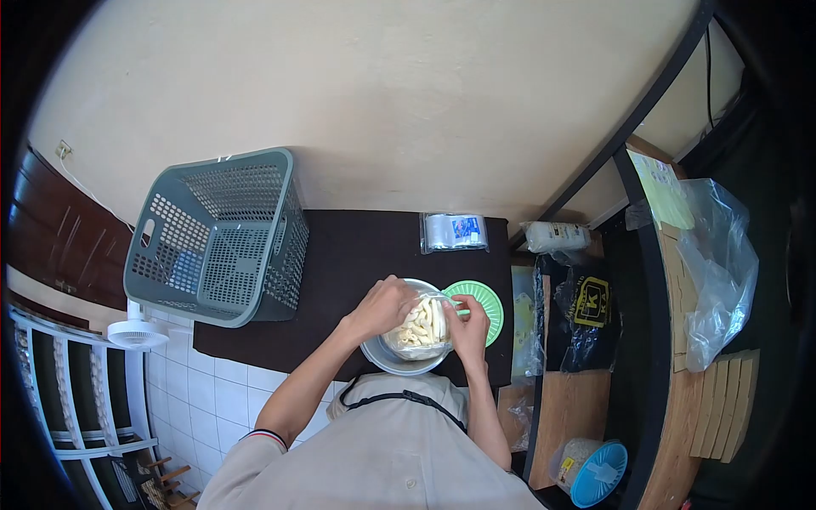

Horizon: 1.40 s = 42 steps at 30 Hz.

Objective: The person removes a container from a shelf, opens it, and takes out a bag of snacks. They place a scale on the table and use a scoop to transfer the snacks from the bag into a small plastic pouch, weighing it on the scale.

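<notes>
A clear plastic bag [422,327] filled with pale, cream-coloured stick-like pieces sits in the mouth of a round light-grey tub [401,367] at the table's front edge. My left hand [387,304] is closed at the upper left of the bag, fingers curled down on its edge. On the other side, my right hand [469,327] pinches the bag's upper right edge between thumb and fingers. Behind that hand lies a ribbed green lid [488,299], partly covered by it.
On the dark tabletop [357,246], a large grey-green perforated basket [285,255] stands at the left. A pack of clear plastic bags [455,232] lies near the wall. Shelves on the right hold a black bag [582,314], a blue-lidded jar [599,476] and loose plastic [718,272].
</notes>
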Motion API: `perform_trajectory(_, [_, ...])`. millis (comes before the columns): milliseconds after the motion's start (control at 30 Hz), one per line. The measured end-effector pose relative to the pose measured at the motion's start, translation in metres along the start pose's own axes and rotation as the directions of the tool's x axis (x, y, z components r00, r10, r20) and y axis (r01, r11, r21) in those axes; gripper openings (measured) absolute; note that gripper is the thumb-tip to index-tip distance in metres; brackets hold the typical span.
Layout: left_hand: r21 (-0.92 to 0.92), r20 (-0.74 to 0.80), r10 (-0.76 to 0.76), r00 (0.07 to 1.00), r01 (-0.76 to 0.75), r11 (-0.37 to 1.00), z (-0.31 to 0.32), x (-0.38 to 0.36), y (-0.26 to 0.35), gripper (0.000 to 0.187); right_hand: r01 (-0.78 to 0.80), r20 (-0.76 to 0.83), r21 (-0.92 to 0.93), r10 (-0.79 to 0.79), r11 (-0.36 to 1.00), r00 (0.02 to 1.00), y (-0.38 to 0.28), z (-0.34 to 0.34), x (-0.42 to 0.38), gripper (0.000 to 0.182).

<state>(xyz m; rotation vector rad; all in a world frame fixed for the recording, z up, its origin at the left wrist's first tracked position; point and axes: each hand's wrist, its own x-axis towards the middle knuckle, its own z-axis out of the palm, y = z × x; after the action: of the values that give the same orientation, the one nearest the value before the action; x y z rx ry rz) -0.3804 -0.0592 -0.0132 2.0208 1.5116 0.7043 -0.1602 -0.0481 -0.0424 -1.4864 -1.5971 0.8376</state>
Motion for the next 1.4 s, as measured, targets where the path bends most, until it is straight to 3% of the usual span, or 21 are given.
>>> perform_trajectory(100, [0.027,0.018,0.008,1.000,-0.008,1.000,-0.003,0.004,0.004,0.022,0.179,0.076,-0.029,-0.176,0.984,0.981,0.001,0.001,0.011,0.021])
perform_trajectory(267, [-0.049,0.031,-0.075,0.997,0.077,0.996,0.007,0.012,-0.007,0.017,0.027,0.188,0.037,-0.033,0.999,0.982,0.001,0.013,0.033,0.015])
perform_trajectory(300, [-0.039,-0.016,-0.131,0.991,0.131,0.991,0.013,0.015,-0.012,0.014,0.032,0.194,0.034,-0.037,0.999,0.980,0.003,0.014,0.036,0.015])
perform_trajectory(367, [-0.035,-0.066,-0.189,0.980,0.187,0.982,0.027,0.018,-0.020,0.011,-0.167,0.250,-0.010,0.164,0.986,0.954,-0.001,0.017,0.041,0.015])
perform_trajectory(433, [-0.046,-0.199,-0.307,0.931,0.304,0.952,0.038,0.020,-0.020,0.008,-0.146,0.251,-0.003,0.142,0.989,0.958,-0.003,0.019,0.044,0.022])
perform_trajectory(467, [-0.051,-0.202,-0.309,0.929,0.305,0.951,0.039,0.021,-0.018,0.008,-0.104,0.239,-0.047,0.113,0.993,0.965,-0.004,0.020,0.045,0.026])
perform_trajectory(533, [0.178,-0.149,-0.298,0.943,0.322,0.930,0.037,0.024,-0.015,0.007,-0.066,0.229,-0.091,0.086,0.994,0.970,-0.010,0.023,0.042,0.031])
perform_trajectory(667, [0.164,-0.006,-0.261,0.965,0.258,0.952,0.015,0.024,-0.023,0.007,0.056,0.118,-0.194,-0.034,0.979,0.992,-0.021,0.025,0.023,0.038])
perform_trajectory(733, [0.083,-0.111,-0.197,0.974,0.207,0.975,0.011,0.010,-0.022,0.008,0.241,-0.079,-0.361,-0.287,0.901,0.955,-0.020,0.024,0.012,0.032])
perform_trajectory(767, [0.013,-0.215,-0.132,0.968,0.138,0.990,0.010,0.003,-0.019,0.010,0.241,-0.074,-0.360,-0.286,0.901,0.955,-0.019,0.021,0.010,0.032])
perform_trajectory(800, [0.011,-0.208,-0.138,0.968,0.143,0.990,0.011,-0.006,-0.015,0.010,0.177,-0.099,-0.291,-0.214,0.940,0.972,-0.016,0.015,0.007,0.028])
perform_trajectory(867, [-0.025,-0.556,-0.156,0.816,0.171,0.985,0.005,-0.021,0.003,0.011,0.054,-0.129,-0.245,-0.088,0.968,0.988,-0.017,0.002,-0.002,0.025])
perform_trajectory(900, [-0.025,-0.546,-0.154,0.824,0.167,0.986,0.002,-0.030,0.013,0.011,0.042,-0.136,-0.246,-0.077,0.968,0.988,-0.022,-0.004,-0.010,0.025])
perform_trajectory(1000, [-0.064,-0.497,-0.447,0.743,0.483,0.873,0.001,-0.063,0.042,0.033,-0.057,0.076,-0.226,0.076,0.972,0.994,-0.031,-0.020,-0.035,0.022])
perform_trajectory(1100, [0.052,-0.540,-0.455,0.708,0.568,0.821,0.022,-0.091,0.048,0.048,-0.099,-0.003,-0.287,0.102,0.953,0.995,-0.041,-0.023,-0.049,0.021])
perform_trajectory(1167, [0.059,-0.463,-0.520,0.718,0.610,0.790,0.032,-0.105,0.029,0.059,-0.129,0.007,-0.220,0.134,0.967,0.991,-0.027,-0.020,-0.054,0.023])
perform_trajectory(1200, [-0.390,-0.152,-0.783,0.603,0.691,0.608,0.030,-0.106,0.026,0.060,-0.111,0.001,-0.165,0.113,0.980,0.994,-0.012,-0.017,-0.056,0.024])
perform_trajectory(1233, [-0.680,0.254,-0.828,0.499,0.701,0.214,0.028,-0.107,0.021,0.061,-0.091,-0.006,-0.108,0.091,0.990,0.996,-0.008,-0.017,-0.056,0.027])
perform_trajectory(1267, [-0.669,0.335,-0.798,0.501,0.723,0.174,0.030,-0.109,0.016,0.061,-0.087,-0.004,-0.105,0.087,0.991,0.996,-0.005,-0.020,-0.057,0.027])
perform_trajectory(1333, [-0.720,0.372,-0.766,0.525,0.684,0.118,0.033,-0.114,0.023,0.063,-0.434,0.281,0.181,0.377,0.882,0.883,0.000,-0.027,-0.054,0.026])
perform_trajectory(1400, [-0.810,0.411,-0.713,0.567,0.587,0.000,0.041,-0.117,0.022,0.071,-0.484,0.354,0.281,0.379,0.829,0.855,0.018,-0.028,-0.052,0.025])
